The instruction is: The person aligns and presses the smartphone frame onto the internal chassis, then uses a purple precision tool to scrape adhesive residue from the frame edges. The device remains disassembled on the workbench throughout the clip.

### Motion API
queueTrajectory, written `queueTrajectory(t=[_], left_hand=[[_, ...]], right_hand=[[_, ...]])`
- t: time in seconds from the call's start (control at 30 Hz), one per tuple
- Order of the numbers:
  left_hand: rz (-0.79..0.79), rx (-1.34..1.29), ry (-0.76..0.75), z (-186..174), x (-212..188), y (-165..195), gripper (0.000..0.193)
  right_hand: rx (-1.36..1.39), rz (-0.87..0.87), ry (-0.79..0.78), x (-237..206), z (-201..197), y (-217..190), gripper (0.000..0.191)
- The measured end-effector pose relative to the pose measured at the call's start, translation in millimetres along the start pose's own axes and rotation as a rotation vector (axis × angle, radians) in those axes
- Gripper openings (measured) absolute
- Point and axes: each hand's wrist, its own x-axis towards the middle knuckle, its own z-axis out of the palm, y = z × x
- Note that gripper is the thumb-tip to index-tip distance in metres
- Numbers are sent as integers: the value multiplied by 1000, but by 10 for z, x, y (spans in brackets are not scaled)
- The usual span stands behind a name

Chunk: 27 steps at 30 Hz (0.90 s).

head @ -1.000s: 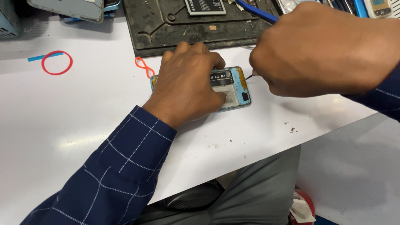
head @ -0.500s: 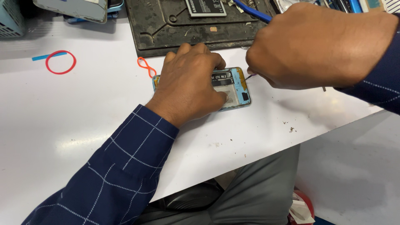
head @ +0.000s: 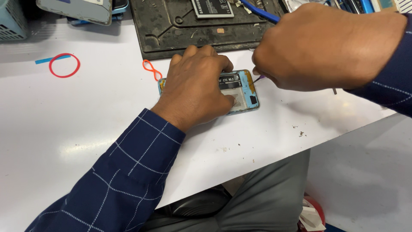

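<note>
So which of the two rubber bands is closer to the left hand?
The orange band, twisted into a figure eight just beside the left hand. The red band is a round loop lying farther left.

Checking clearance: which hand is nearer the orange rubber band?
Left. The left hand rests on the opened phone just beside the orange rubber band; the right hand works far off at the phone's other end.

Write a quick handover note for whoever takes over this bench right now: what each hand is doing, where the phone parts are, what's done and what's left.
Left hand lies flat on the opened phone, pinning it to the white table.
Right hand pinches a thin tool whose tip is at the phone's right edge.
Phone's back is already off, its insides showing. A loose battery lies on the dark work mat behind it.
Left: whatever the tool is working at that edge; progress there is hidden by the hands.
</note>
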Motion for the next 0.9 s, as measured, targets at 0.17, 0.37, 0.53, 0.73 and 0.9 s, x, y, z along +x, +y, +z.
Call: queueTrajectory(t=[0.17, 0.37, 0.53, 0.73, 0.9], left_hand=[[-19, 2, -29, -8, 6, 7, 41], [4, 0, 0, -8, -2, 8, 42], [-5, -2, -6, -14, -2, -3, 43], [8, 5, 3, -7, 1, -2, 43], [8, 1, 4, -10, 2, 1, 43]], right_hand=[[42, -91, 219, 9, 55, 29, 22], [-23, -63, 33, 4, 18, 13, 19], [-1, -15, 15, 12, 1, 2, 27], [70, -124, 254, 28, 65, 37, 13], [-51, -88, 74, 28, 14, 10, 18]])
